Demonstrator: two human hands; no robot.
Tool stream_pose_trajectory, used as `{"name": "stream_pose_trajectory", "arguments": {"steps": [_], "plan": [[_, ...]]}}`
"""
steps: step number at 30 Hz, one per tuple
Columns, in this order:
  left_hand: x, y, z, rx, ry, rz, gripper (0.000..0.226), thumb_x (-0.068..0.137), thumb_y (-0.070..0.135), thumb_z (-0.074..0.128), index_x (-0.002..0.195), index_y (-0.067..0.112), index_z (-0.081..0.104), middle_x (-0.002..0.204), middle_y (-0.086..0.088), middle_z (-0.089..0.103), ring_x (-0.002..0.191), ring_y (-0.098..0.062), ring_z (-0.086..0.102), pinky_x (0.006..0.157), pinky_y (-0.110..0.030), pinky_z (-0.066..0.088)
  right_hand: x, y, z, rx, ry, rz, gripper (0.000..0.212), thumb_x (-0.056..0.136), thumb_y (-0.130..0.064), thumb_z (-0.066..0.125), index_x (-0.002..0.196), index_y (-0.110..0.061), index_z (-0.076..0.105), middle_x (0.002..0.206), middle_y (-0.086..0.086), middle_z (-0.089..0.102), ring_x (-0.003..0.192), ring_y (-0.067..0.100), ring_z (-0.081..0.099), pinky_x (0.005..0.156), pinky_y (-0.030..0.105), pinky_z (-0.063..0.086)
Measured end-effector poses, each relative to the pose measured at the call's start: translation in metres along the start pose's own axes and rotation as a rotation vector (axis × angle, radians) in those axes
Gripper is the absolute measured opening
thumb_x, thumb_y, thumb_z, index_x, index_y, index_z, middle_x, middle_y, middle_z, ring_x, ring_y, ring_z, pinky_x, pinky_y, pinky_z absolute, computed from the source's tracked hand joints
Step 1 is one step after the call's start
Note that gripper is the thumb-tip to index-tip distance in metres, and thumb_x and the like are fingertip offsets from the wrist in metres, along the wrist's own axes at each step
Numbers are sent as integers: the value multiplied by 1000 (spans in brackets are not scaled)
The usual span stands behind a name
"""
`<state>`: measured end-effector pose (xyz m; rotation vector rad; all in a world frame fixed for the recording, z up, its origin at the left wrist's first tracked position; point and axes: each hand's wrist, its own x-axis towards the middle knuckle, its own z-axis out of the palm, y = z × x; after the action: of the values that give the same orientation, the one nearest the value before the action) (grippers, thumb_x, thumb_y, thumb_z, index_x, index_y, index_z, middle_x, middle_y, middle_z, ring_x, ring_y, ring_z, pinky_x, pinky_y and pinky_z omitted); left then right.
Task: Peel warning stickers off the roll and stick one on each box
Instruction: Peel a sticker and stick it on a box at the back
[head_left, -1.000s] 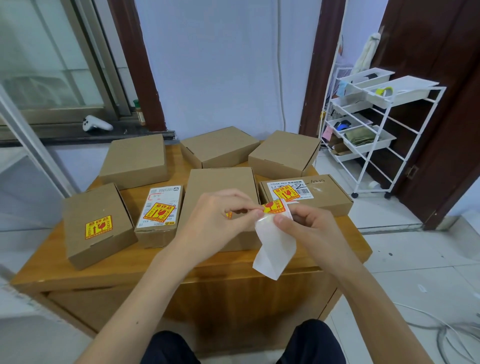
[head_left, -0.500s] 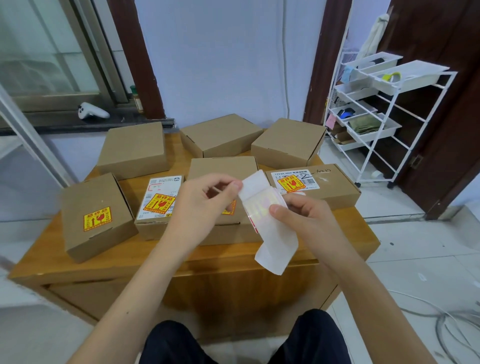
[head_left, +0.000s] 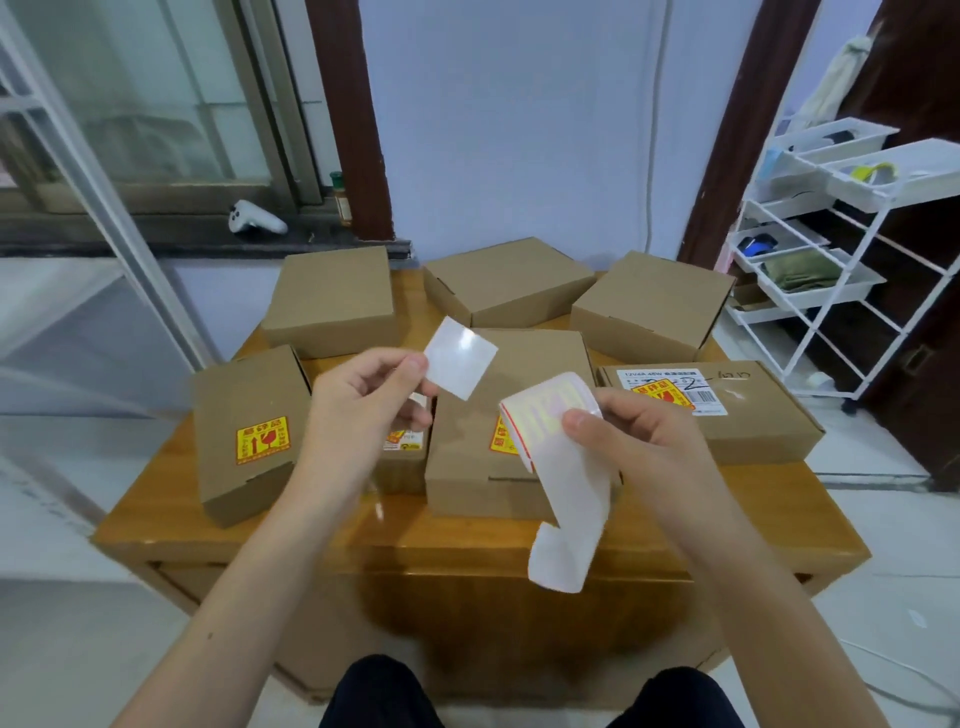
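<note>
Now peeled free: sticker (head_left: 460, 365) pinched in left hand (head_left: 358, 410), lifted clear of strip (head_left: 569, 478) clamped by right hand (head_left: 631, 441). Ready for an unlabelled box (head_left: 332, 299).

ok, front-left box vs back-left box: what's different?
1. The front-left box carries a yellow warning sticker on its lid; the back-left box shows a bare lid.
2. The front-left box sits at the table's near left edge and looks tipped toward the camera; the back-left box lies flat at the far side.
Both are closed, plain brown cardboard boxes of similar shape.
</note>
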<state>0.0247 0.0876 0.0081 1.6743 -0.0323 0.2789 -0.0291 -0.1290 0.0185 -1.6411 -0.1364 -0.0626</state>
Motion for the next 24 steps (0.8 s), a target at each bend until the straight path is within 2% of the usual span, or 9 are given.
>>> {"name": "stream_pose_trajectory", "arguments": {"steps": [3,5,7,11,14,17,21,24], "plan": [[16,-9,-23,49,31,26,14,93,23,57,89,21,71,83,1,73,57,-13,62,59,-24,54,9,0,12,-1,-26,-20,12,88,-17,59,82,-20,70,67,-16,69,63,-4,64,52,9,45],[32,-16,-38,93,71,40,13,93,22,58,90,23,70,87,1,73,60,-16,63,63,-32,57,15,2,18,-7,-19,-19,14,89,-15,59,81,-20,69,64,-20,69,61,-7,63,50,5,43],[49,-25,-51,168,127,58,12,92,24,58,91,26,70,89,2,73,64,-17,64,67,-38,58,19,4,25,-7,-18,-11,15,89,-16,58,81,-20,70,65,-19,70,60,-7,63,49,5,44],[90,-42,-72,318,178,92,14,91,31,59,98,25,70,91,4,72,73,-17,68,72,-42,60,27,7,34,-5,-11,16,14,88,-18,60,83,-24,71,72,-18,73,66,-5,66,50,6,47],[121,-53,-78,431,208,133,19,89,35,60,103,27,70,99,7,71,89,-16,67,80,-39,56,33,9,36,-20,-8,37,12,87,-20,60,85,-27,70,76,-17,74,70,-3,68,52,9,49],[148,-65,-77,566,242,177,25,91,36,57,109,24,69,108,4,70,99,-14,62,87,-37,52,38,11,37,-14,0,45,14,87,-19,61,82,-29,69,72,-18,73,67,-3,68,50,9,50],[178,-82,-74,747,256,212,28,93,35,56,114,21,68,112,-1,70,103,-19,62,83,-34,51,44,14,36,-1,-6,76,16,87,-17,61,81,-28,71,74,-12,75,67,4,71,53,18,56],[193,-89,-70,861,252,231,28,94,33,54,114,18,67,110,-4,71,101,-22,63,76,-32,48,51,14,36,-17,2,62,15,85,-19,62,81,-31,69,71,-17,73,69,2,70,53,16,56]]}}
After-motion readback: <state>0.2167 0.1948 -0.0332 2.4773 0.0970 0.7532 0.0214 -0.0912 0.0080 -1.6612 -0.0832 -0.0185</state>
